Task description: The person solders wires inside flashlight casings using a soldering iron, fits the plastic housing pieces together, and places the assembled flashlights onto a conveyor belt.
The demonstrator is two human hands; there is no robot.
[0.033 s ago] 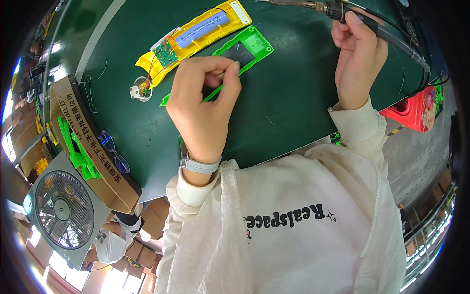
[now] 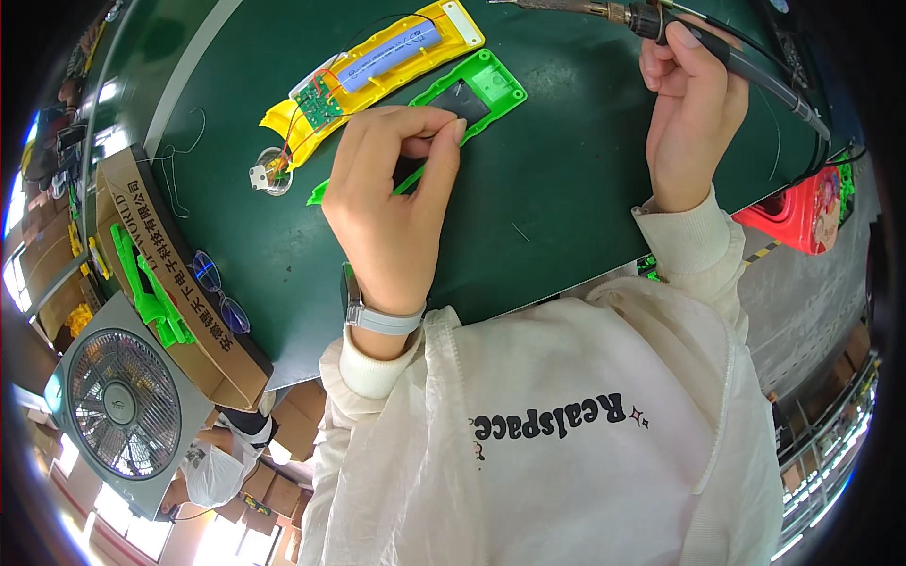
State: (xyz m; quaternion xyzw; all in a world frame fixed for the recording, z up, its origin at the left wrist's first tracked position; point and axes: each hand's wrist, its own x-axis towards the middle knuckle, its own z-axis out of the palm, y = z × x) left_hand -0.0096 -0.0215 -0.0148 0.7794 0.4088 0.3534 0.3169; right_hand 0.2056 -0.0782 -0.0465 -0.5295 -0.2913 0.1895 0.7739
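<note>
My left hand (image 2: 392,203) rests on the dark green table mat (image 2: 566,189), its thumb and fingertips pinched on a long green plastic casing (image 2: 486,80) with a black panel in it. The hand hides most of that casing. Just beyond lies a yellow casing half (image 2: 453,24) holding a pale blue cylindrical battery (image 2: 387,52) and a small green circuit board (image 2: 319,102), wired to a small clear lens part (image 2: 269,172). At the far right my right hand (image 2: 689,113) grips a soldering iron (image 2: 585,9), its tip pointing left, above the mat.
A cardboard box (image 2: 179,274) at the table's left edge holds green plastic parts (image 2: 151,292), with folded glasses (image 2: 217,292) beside it. A grey box fan (image 2: 118,401) stands lower left, another person (image 2: 217,462) below it. A red object (image 2: 802,212) sits at the right.
</note>
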